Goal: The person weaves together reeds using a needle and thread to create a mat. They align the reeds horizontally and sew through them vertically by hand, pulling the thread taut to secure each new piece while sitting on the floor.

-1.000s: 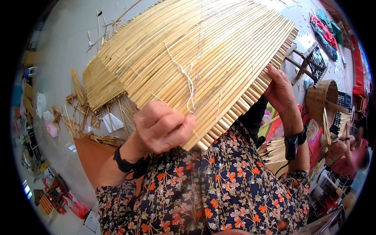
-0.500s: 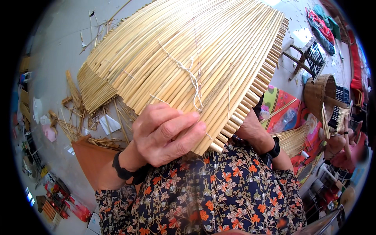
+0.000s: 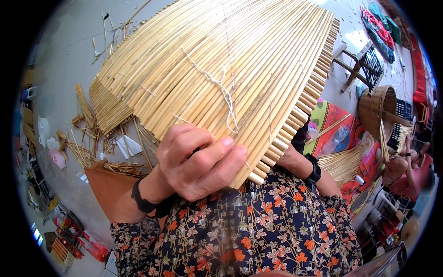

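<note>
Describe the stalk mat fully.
The stalk mat is yellowish: thin, reedlike stalks laid side by side, with white stitches and a loose white thread on top. Stalk ends line its right edge. It looks tilted; its far end leaves the picture. The left hand grips its near edge; the right hand is mostly hidden beneath.

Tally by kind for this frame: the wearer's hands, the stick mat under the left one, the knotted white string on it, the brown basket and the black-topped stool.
Hands: 2 (left hand; right hand, partly hidden)
Mat: 1
String: 1
Basket: 1
Stool: 1
Total: 6
</note>
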### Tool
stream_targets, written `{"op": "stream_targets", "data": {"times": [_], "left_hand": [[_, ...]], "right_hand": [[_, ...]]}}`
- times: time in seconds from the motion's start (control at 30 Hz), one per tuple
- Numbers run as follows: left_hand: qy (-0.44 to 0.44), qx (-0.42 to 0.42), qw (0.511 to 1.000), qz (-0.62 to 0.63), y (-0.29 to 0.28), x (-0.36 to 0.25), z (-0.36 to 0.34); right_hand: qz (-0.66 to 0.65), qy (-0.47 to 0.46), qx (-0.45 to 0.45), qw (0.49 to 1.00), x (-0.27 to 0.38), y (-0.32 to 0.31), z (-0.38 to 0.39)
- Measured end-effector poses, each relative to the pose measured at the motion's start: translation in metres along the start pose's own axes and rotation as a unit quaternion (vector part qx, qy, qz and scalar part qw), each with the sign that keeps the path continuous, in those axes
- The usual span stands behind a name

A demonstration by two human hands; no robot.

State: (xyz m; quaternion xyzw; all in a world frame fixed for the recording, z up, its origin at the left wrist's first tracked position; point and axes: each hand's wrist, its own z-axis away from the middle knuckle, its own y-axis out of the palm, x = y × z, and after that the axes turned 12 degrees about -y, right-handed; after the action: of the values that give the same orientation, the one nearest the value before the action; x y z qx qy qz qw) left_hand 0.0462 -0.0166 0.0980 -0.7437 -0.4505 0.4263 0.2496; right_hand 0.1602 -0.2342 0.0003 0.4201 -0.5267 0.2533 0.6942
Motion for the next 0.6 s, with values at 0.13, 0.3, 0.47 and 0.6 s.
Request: {"op": "stream_targets", "data": {"times": [0.13, 0.3, 0.47, 0.6], "left_hand": [[-0.001, 0.0, 1.0, -0.018, 0.001, 0.0, 0.003], [-0.013, -0.007, 1.0, -0.01, -0.004, -0.002, -0.002], [-0.011, -0.007, 1.0, -0.008, -0.004, -0.001, -0.005], [0.001, -0.009, 1.0, -0.019, -0.001, -0.003, -0.002]], "right_hand": [[0.111, -0.158, 0.063, 0.979, -0.021, -0.015, -0.009], [0.033, 0.04, -0.042, 0.998, -0.03, -0.034, 0.005], [-0.264, -0.008, -0.085, 0.961, -0.015, -0.023, -0.011], [-0.291, 0.007, -0.039, 0.956, -0.012, -0.01, -0.008]]}}
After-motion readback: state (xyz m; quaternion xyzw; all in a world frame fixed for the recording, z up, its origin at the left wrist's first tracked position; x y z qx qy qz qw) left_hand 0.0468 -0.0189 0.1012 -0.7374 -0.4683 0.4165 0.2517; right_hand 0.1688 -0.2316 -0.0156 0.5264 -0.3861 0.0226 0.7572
